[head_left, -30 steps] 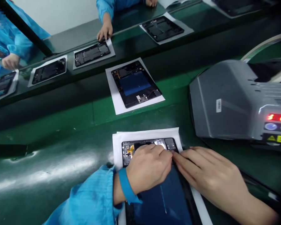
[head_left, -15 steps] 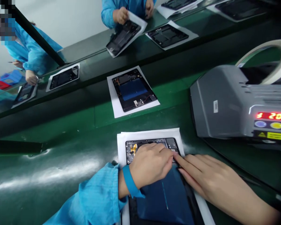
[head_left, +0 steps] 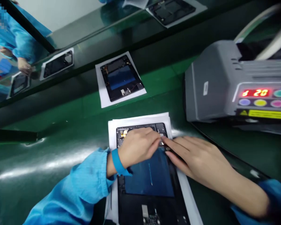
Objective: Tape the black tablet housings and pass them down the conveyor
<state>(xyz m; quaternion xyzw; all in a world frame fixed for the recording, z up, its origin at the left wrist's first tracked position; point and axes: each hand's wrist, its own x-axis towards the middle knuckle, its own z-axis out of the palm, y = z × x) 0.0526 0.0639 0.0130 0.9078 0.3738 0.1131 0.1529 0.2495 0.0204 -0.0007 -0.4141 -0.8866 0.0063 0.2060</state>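
Observation:
An opened tablet (head_left: pixel 154 201) lies on white paper sheets (head_left: pixel 112 131) in front of me, its inside facing up, with a dark blue battery area (head_left: pixel 142 181) in the middle. My left hand (head_left: pixel 140 145), a blue wrist strap (head_left: pixel 118 162) behind it, bends over the upper part of the tablet. Its fingers are closed near the upper right edge; what they pinch, if anything, is hidden. My right hand (head_left: pixel 194 159) reaches in from the right with fingers stretched out. Its index fingertip meets the tablet edge close to my left fingertips, and the thumb rests lower along that edge.
Another opened tablet (head_left: pixel 121 76) lies on paper farther back. A grey tape dispenser (head_left: pixel 210 87) with a red display stands at the right, its cable trailing behind my right hand. Beyond, a raised ledge carries more tablets (head_left: pixel 58 64), and a co-worker's hand (head_left: pixel 24 65) touches one.
The view has shifted, so everything sits higher and farther left, and more of the tablet's lower end shows. Both my hands keep their place at the tablet's upper right edge.

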